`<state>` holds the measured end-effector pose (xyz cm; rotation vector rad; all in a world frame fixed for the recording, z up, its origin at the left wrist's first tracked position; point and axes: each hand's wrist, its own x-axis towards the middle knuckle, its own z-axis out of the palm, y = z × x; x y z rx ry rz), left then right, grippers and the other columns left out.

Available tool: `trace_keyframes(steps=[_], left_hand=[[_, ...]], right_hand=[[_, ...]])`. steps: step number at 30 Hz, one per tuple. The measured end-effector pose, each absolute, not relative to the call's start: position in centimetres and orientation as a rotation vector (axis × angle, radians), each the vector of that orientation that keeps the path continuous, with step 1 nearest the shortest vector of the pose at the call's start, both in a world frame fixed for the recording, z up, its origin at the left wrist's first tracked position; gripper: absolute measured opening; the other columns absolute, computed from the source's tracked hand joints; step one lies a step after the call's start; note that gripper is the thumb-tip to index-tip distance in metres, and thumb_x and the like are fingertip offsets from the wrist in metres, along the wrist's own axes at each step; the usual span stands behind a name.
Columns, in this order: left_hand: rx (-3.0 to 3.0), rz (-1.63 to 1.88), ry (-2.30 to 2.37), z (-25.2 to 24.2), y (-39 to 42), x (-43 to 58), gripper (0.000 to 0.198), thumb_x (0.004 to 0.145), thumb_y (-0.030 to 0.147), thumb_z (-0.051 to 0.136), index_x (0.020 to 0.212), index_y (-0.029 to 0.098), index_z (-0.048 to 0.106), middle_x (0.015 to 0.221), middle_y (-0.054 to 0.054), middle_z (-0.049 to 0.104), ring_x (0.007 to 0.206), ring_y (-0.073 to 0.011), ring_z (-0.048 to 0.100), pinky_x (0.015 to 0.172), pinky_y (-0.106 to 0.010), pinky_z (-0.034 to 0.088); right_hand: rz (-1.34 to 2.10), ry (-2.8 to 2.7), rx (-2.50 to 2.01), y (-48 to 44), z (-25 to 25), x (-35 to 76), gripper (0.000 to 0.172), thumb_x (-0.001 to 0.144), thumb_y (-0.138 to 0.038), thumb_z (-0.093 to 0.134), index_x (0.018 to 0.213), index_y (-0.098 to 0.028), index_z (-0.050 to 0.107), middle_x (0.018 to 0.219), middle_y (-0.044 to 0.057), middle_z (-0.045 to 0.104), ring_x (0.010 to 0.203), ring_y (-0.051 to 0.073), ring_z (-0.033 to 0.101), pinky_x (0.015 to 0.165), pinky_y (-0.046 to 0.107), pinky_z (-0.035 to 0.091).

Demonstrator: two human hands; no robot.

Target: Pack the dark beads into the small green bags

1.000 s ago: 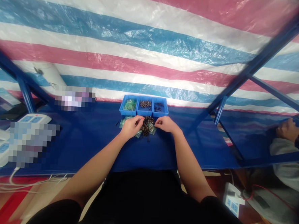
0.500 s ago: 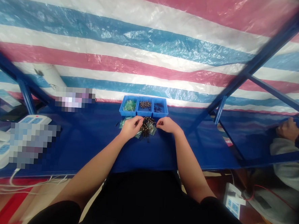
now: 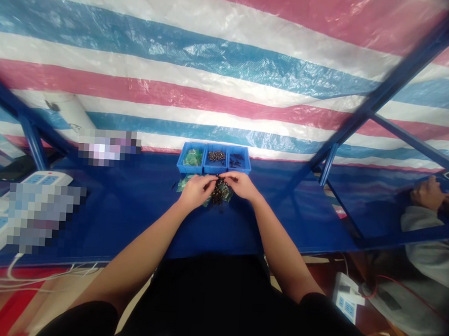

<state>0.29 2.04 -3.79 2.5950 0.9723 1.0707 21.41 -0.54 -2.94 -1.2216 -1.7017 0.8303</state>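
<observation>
A heap of small, dark, brass-glinting pieces [image 3: 218,194] is lying mid-desk [image 3: 220,233], with clear greenish packets [image 3: 182,181] spreading around it; any print on them is too small to read. The left hand [image 3: 197,190] and right hand [image 3: 241,184] are curling over the heap's far side, fingers bending toward thumbs, their tips nearly meeting; whether they are pinching a piece, I cannot tell. Just beyond, three blue plastic boxes are standing in a row: the left box [image 3: 189,169] is holding packets, the middle box [image 3: 214,170] rounded brassy pieces, the right box [image 3: 239,172] thin dark pieces. Behind, a glossy striped sheet [image 3: 228,100] is hanging.
</observation>
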Motion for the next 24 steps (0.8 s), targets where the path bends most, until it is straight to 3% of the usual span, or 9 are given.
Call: trace_keyframes(steps=[6, 11, 18, 24], left_hand=[[2.629, 1.027, 0.969, -4.0, 2.2, 0.4, 0.032, 0.092, 0.039, 0.05, 0.116, 0.02, 0.061, 0.066, 0.001, 0.065, 0.064, -0.0148, 0.061, 0.074, -0.03, 0.042], [2.622, 1.11, 1.014, -4.1, 2.4, 0.3, 0.029, 0.092, 0.041, 0.051, 0.107, 0.02, 0.065, 0.067, 0.0, 0.067, 0.063, -0.0146, 0.062, 0.073, -0.03, 0.042], [2.591, 1.17, 0.978, -3.9, 2.3, 0.2, 0.025, 0.093, 0.038, 0.051, 0.102, 0.021, 0.067, 0.072, -0.001, 0.069, 0.062, -0.014, 0.061, 0.071, -0.029, 0.043], [2.512, 1.182, 1.006, -4.0, 2.1, 0.3, 0.022, 0.092, 0.036, 0.052, 0.097, 0.021, 0.067, 0.072, 0.0, 0.069, 0.062, -0.0128, 0.06, 0.067, -0.025, 0.045]], right_hand=[[1.044, -1.387, -1.138, -0.3, -3.4, 20.3, 0.03, 0.074, -0.036, 0.069, 0.096, -0.019, 0.058, 0.075, 0.001, 0.069, 0.07, 0.014, 0.066, 0.069, 0.027, 0.052], [1.203, -1.368, -1.07, -0.6, -3.3, 19.6, 0.033, 0.07, -0.04, 0.073, 0.083, -0.019, 0.052, 0.073, 0.002, 0.07, 0.07, 0.016, 0.068, 0.063, 0.025, 0.051], [1.193, -1.393, -1.067, -1.0, -2.7, 19.5, 0.037, 0.067, -0.044, 0.076, 0.079, -0.018, 0.053, 0.071, 0.001, 0.069, 0.065, 0.016, 0.069, 0.061, 0.026, 0.051], [1.172, -1.409, -1.069, -1.2, -2.7, 19.4, 0.035, 0.068, -0.043, 0.076, 0.081, -0.018, 0.055, 0.071, 0.002, 0.07, 0.071, 0.017, 0.069, 0.068, 0.028, 0.053]])
